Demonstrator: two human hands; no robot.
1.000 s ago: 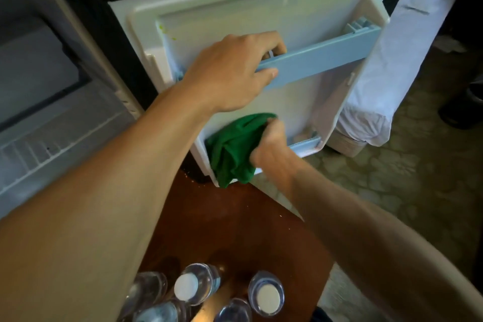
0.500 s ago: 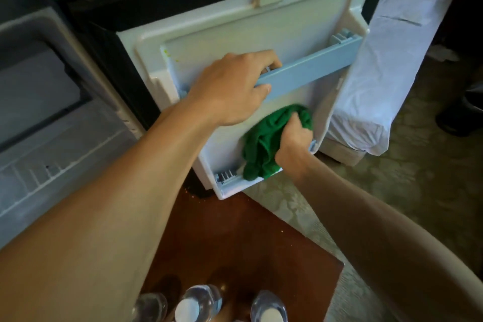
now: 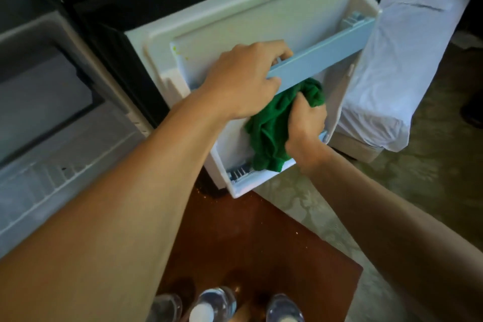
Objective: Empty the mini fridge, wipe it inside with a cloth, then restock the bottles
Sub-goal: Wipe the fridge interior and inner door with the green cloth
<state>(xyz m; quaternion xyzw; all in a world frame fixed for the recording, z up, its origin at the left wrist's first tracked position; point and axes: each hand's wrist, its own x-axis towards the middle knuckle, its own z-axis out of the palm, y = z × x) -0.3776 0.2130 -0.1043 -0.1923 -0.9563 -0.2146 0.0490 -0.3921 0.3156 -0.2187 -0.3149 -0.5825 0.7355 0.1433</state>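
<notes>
The mini fridge door (image 3: 235, 21) stands open, its white inner panel facing me. My left hand (image 3: 243, 81) grips the pale blue upper rail (image 3: 326, 52) of the door. My right hand (image 3: 305, 123) holds a bunched green cloth (image 3: 271, 128) against the lower right part of the door panel, just under the rail and above the bottom shelf (image 3: 251, 178). Three clear water bottles (image 3: 211, 306) stand at the bottom edge of the view; only their tops show.
The fridge interior (image 3: 52, 125) lies open at the left, grey, with a ribbed floor. The bottles stand on a dark brown wooden board (image 3: 261, 243). A white-sheeted bed (image 3: 392, 73) is close to the door's right edge. Patterned carpet (image 3: 418, 178) covers the floor.
My right hand moved the green cloth from the lower left of the door panel rightward and up to just under the blue rail. My left hand stayed on the rail.
</notes>
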